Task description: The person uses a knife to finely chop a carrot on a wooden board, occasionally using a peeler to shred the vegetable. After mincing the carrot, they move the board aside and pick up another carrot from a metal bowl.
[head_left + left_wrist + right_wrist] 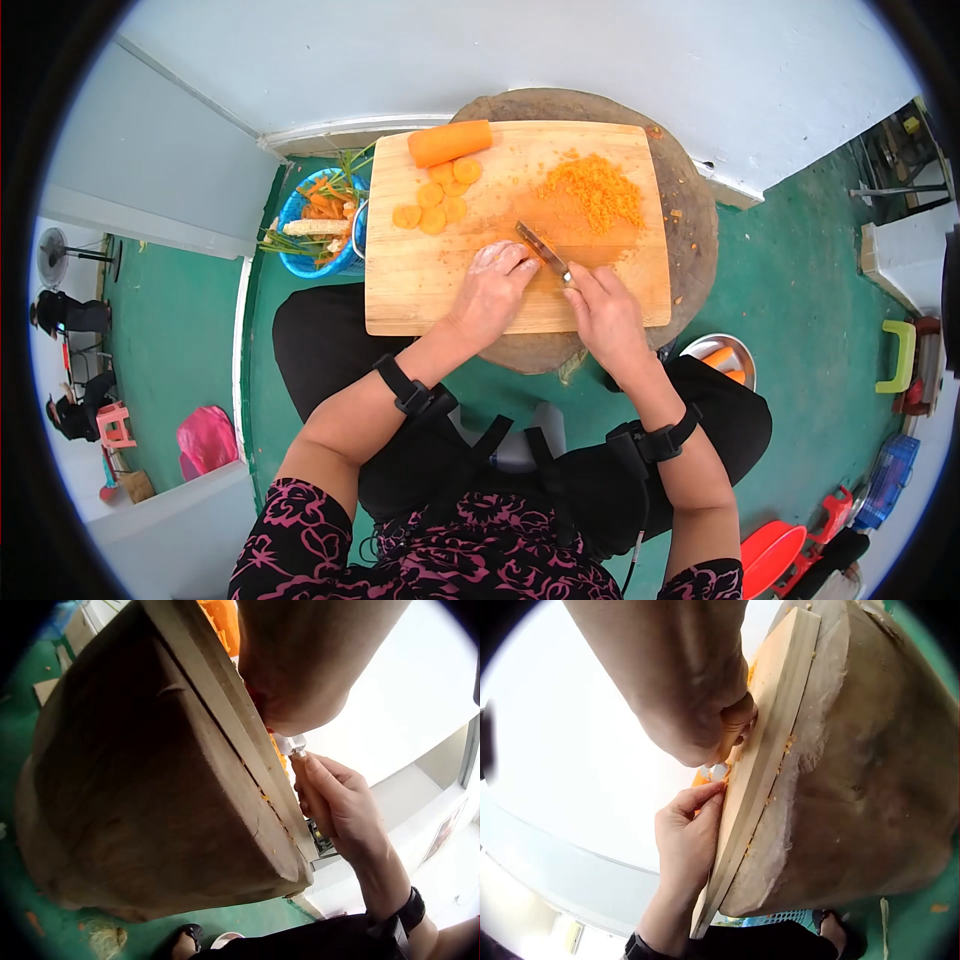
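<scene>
My right hand [607, 312] grips a small knife [541, 248] by its wooden handle [318, 801]. The blade points up and left across the wooden cutting board [405, 290]. Beside the blade, my left hand [490, 290] has its fingers bent and holds a bit of carrot on the board, mostly hidden under the fingertips. Several round carrot slices [432, 196] lie at the board's upper left, below a thick peeled carrot piece [450, 144]. Finely chopped carrot [595, 192] is spread over the upper right. In the right wrist view, the left fingertips [714, 787] are close to the blade.
The board rests on a round wooden stump [690, 240]. A blue basket [290, 215] of peelings and vegetable scraps stands at left. A metal bowl [750, 362] with carrot pieces sits on the floor at right. A white wall [560, 50] rises behind.
</scene>
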`<state>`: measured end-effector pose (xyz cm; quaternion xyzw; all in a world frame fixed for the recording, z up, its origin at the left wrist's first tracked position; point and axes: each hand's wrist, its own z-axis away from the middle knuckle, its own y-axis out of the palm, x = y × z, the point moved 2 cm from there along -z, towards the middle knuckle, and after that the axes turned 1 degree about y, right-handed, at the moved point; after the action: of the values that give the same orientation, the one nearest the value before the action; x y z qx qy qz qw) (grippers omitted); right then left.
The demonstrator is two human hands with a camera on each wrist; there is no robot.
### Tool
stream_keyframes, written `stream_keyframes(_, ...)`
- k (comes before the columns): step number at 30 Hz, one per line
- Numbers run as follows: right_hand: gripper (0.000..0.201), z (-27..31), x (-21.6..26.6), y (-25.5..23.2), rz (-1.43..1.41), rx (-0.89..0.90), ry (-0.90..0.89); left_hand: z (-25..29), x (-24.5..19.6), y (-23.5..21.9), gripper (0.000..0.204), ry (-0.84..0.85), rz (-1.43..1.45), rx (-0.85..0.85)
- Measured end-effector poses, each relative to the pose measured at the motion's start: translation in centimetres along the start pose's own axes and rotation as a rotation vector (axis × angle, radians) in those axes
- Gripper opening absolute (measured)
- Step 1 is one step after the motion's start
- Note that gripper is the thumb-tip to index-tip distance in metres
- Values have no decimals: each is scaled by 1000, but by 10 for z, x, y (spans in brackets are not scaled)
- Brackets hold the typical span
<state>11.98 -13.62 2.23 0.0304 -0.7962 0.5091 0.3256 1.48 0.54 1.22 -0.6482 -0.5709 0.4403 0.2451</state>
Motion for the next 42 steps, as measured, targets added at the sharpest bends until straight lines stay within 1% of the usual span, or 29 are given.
stream_keyframes(7, 33, 3, 2, 3, 47, -15, -38, 0, 1, -1, 26, 9, 32, 10)
stream_keyframes(25, 34, 1, 6, 1, 30, -21, -64, 1, 1, 0, 27, -5, 31, 24)
stream_keyframes(31, 39, 1, 13, 6, 188, -38, -144, 0, -1, -1, 27, -10, 41, 0)
stream_keyframes(34, 39, 1, 10, 9, 223, -39, -164, 0, -1, 1, 26, -13, 37, -15)
stream_keyframes(37, 38, -2, 5, 5, 106, -8, -26, 2, -1, 2, 26, -9, 13, -17)
stream_keyframes(42, 36, 1, 0, 0, 44, -13, -27, 2, 0, 2, 25, -8, 6, -22)
